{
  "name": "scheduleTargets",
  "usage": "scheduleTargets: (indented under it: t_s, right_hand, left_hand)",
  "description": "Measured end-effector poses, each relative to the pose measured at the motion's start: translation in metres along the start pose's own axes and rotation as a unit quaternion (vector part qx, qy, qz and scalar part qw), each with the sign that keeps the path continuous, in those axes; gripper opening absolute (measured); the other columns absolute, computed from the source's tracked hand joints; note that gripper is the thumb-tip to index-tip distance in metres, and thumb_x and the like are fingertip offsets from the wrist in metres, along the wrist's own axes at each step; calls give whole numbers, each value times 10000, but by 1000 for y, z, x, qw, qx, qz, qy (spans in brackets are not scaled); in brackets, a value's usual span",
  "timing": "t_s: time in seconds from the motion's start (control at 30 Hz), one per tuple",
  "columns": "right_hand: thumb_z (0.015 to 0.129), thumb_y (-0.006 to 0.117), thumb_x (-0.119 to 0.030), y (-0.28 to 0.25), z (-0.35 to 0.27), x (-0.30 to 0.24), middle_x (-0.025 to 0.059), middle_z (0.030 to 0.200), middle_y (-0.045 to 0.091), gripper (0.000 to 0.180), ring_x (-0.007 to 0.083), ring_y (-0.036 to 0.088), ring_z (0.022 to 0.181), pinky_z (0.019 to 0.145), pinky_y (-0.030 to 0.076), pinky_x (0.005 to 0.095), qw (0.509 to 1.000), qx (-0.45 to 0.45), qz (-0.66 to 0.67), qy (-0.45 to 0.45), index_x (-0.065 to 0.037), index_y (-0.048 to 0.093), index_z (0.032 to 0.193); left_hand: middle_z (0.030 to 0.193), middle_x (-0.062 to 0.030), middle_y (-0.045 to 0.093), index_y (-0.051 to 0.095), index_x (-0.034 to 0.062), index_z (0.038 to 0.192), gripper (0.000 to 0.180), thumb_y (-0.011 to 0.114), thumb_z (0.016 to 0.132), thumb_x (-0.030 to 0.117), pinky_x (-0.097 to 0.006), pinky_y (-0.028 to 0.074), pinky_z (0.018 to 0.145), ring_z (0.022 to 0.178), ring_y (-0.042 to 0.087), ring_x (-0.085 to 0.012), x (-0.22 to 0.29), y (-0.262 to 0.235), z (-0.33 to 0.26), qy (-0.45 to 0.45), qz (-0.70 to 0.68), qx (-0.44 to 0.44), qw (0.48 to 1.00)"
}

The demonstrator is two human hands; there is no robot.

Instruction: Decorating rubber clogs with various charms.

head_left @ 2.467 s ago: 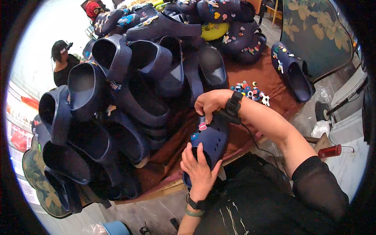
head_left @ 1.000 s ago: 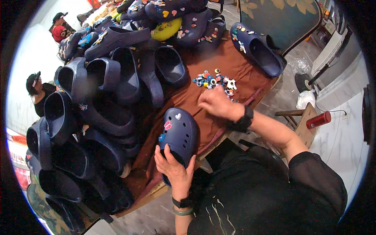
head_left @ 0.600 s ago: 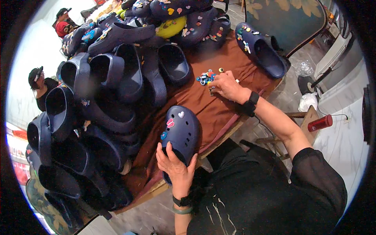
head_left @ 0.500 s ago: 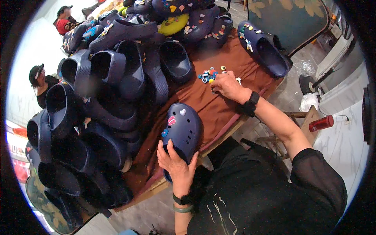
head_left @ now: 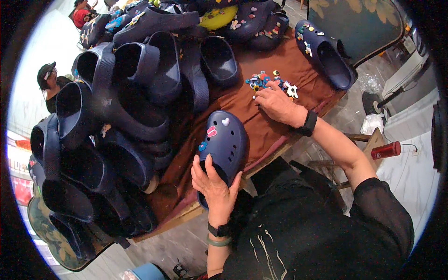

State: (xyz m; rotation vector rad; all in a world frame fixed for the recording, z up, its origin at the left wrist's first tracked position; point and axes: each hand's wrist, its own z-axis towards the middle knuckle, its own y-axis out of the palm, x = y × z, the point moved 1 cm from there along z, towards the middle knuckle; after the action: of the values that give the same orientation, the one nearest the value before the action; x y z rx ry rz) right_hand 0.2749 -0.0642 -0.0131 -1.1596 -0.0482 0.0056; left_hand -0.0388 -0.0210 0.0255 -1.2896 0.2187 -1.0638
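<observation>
My left hand (head_left: 213,184) grips a navy foam clog (head_left: 228,144) at its opening, with the thumb on one side and fingers on the other. The clog's toe points away from me. A white heart charm (head_left: 226,122), a pink charm (head_left: 212,131) and a blue flower charm (head_left: 202,146) sit in holes on its left side. At the near edge of a small heap of colourful shoe charms (head_left: 266,80), my right hand (head_left: 279,106) has its fingers curled down and drawn together. Whatever is between those fingertips is hidden.
A large pile of navy clogs (head_left: 135,107) covers the table's left and far side. One decorated clog (head_left: 333,65) lies at the far right on the brown cloth (head_left: 186,154). A red cylinder (head_left: 386,150) rests on a wooden stool. Two people are at the far left.
The whole view has shifted a little. My right hand has drawn slightly back from the charm heap, uncovering more of it. My left hand keeps its hold on the clog.
</observation>
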Motion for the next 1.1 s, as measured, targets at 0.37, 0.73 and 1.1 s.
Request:
scheduleTargets:
  t_s: [0.37, 0.73, 1.1]
  right_hand:
    - [835, 667, -122, -14, -4, -5, 155, 928, 579, 205, 374, 570, 948, 772, 486, 464, 978, 39, 135, 151, -33, 553, 979]
    - [882, 678, -141, -7, -21, 4, 161, 910, 607, 191, 346, 601, 846, 755, 485, 431, 994, 44, 55, 83, -18, 553, 957]
    - [793, 731, -8, -26, -2, -128, 112, 944, 683, 183, 242, 671, 899, 780, 538, 319, 809, 181, 532, 174, -20, 696, 973]
  left_hand:
    - [1516, -235, 213, 244, 69, 1472, 983, 833, 724, 316, -569, 251, 1064, 1349, 272, -445, -2, 1, 0, -3, 9, -6, 1000]
    - [1517, -234, 207, 238, 77, 1477, 992, 839, 719, 300, -571, 246, 1071, 1355, 266, -442, 0, 0, 1, -8, -2, -14, 1000]
    - [1516, -241, 212, 221, 82, 1480, 1002, 842, 720, 283, -579, 261, 1066, 1354, 272, -451, -4, 6, 0, 1, 17, -8, 1000]
